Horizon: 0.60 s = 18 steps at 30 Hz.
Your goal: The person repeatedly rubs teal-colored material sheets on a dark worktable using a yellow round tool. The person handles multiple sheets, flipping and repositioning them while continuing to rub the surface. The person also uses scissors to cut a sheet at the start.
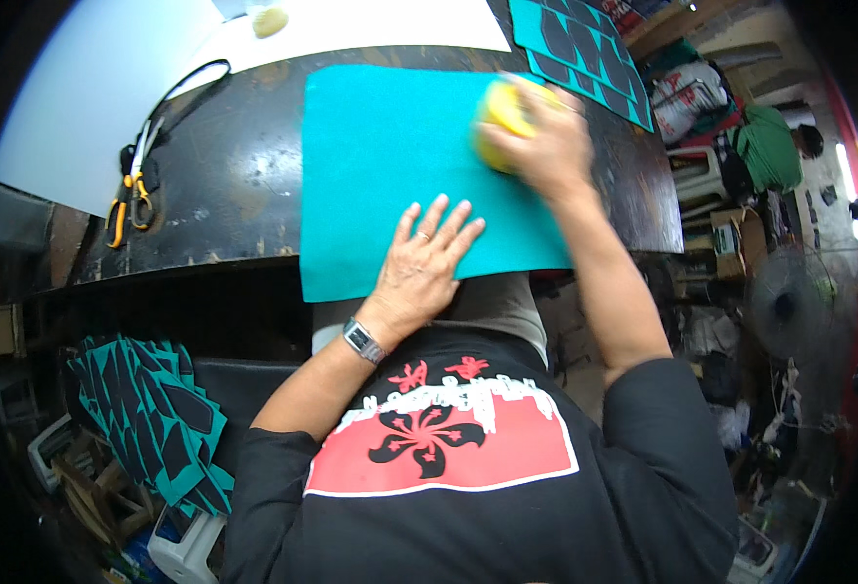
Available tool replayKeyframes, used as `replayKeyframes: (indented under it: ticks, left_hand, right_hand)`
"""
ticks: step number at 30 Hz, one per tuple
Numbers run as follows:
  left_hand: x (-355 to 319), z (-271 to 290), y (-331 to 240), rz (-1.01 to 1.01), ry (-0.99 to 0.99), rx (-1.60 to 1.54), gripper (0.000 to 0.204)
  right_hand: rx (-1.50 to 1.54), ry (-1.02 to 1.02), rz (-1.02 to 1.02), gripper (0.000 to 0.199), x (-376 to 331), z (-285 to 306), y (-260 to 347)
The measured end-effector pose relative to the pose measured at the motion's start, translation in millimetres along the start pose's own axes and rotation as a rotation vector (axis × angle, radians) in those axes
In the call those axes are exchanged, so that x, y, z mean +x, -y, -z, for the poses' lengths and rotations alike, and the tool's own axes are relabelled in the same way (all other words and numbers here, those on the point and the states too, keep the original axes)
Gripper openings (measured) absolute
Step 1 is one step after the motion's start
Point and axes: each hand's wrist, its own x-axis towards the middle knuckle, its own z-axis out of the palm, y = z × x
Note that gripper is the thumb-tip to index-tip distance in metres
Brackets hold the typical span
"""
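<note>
Garment: we note a black top point(468, 506) with sleeves that cover the upper arms and end near the elbows, leaving both forearms bare.
Print, panel: we see a red rectangular panel point(507, 453) with a thin white outline across the front of the top.
Print, motif: we find a black five-petalled flower point(427, 438) at the centre of the panel, with white lettering above it and two small red shapes over that.
Lower garment: we see grey fabric point(492, 307) just above the top.
Left wrist: we note a metal-link wristwatch point(363, 341) with a dark rectangular face.
Left hand point(419, 263): we see a thin ring point(423, 236) on one finger.
Right hand point(536, 136): blurred; we cannot tell any wear on it.
</note>
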Motion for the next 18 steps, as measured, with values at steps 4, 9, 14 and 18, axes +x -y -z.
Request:
replayKeyframes:
  ticks: [4,9,14,18]
  left_hand:
    - [3,17,14,0.004,0.099,0.075,0.075]
    - [-10,55,62,0.118,0.209,0.213,0.076]
    - [-17,52,74,-0.01,0.06,0.105,0.072]
    - [-11,38,78,0.061,0.098,0.072,0.069]
  right_hand:
    - [-0.126,-0.132,-0.293,0.074,-22,28,-65]
    - [-0.069,-0.154,-0.081,0.073,0,-18,-24]
    - [-0.078,-0.164,0.07,0.078,65,-62,61]
    - [0.065,-0.003,0.193,0.072,76,-106,182]
